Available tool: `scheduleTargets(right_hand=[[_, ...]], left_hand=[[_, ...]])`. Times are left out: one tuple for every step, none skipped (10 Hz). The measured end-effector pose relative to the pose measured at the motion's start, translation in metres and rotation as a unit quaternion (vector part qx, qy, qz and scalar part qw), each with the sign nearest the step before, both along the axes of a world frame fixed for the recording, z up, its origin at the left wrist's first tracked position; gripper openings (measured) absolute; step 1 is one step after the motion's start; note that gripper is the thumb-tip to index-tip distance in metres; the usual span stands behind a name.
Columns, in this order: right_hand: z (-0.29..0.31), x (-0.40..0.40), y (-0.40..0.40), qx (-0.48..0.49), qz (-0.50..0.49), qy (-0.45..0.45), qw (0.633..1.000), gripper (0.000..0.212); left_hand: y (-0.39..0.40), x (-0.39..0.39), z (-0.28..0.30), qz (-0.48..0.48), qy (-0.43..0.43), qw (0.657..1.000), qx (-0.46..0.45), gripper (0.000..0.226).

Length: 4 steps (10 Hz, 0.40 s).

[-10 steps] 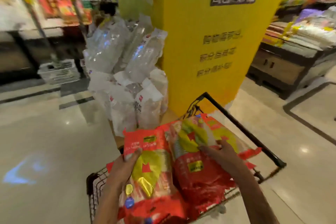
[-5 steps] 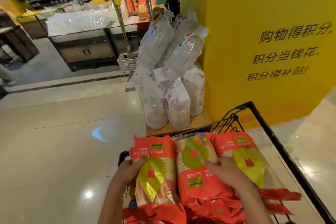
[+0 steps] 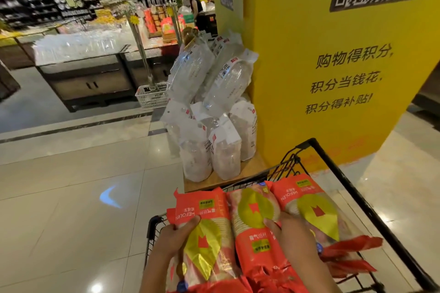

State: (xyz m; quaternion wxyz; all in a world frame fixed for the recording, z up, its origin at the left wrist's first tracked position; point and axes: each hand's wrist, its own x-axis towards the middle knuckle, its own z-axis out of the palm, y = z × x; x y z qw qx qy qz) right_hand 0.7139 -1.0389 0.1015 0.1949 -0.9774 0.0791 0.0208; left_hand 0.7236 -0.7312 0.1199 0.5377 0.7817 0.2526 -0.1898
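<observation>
Three red packs of cups lie side by side across the top of the cart (image 3: 341, 173), printed faces up and sealed ends towards you. They sit high, level with the wire rim or above it.

Your left hand (image 3: 173, 238) grips the left pack (image 3: 204, 228) at its outer edge, thumb over the top face and fingers curled under the side. Your right hand (image 3: 292, 235) lies over the seam between the middle pack (image 3: 254, 221) and the right pack (image 3: 309, 207), with the thumb on the middle pack. Its fingers are hidden, so I cannot tell whether you clasp a pack or only press on it.

Risks noted:
- The left pack overhangs the cart's near left corner. If you release it before it is seated, it is likely to slide off onto the floor (image 3: 71, 197).
- The film wrap looks slick. A push from the right hand could ride the middle pack up over its neighbour.
- The right pack's crimped end juts towards the right rim and could snag on the wire.
- The cart's front stands just beside the wooden platform (image 3: 247, 171) that carries the white bags (image 3: 214, 107) against the yellow pillar (image 3: 309, 78). Leaning on the load may roll the cart into that loose stack and topple it.
</observation>
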Motion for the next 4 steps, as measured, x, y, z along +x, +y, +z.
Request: scheduleTargets(right_hand=[[-0.002, -0.003, 0.005, -0.005, 0.021, -0.086, 0.996, 0.044], [0.003, 0.002, 0.005, -0.006, 0.029, -0.053, 0.998, 0.041], [0.019, 0.017, 0.003, -0.041, 0.086, 0.008, 0.995, 0.065], [0.037, 0.028, -0.001, -0.043, 0.093, 0.017, 0.995, 0.040]], left_hand=[[0.003, 0.002, -0.001, -0.017, -0.013, 1.000, 0.007, 0.087], [0.004, 0.001, -0.006, -0.056, -0.018, 0.998, 0.035, 0.083], [0.003, -0.002, 0.001, -0.078, -0.013, 0.991, 0.112, 0.097], [0.000, 0.006, 0.015, -0.090, -0.042, 0.956, 0.275, 0.092]])
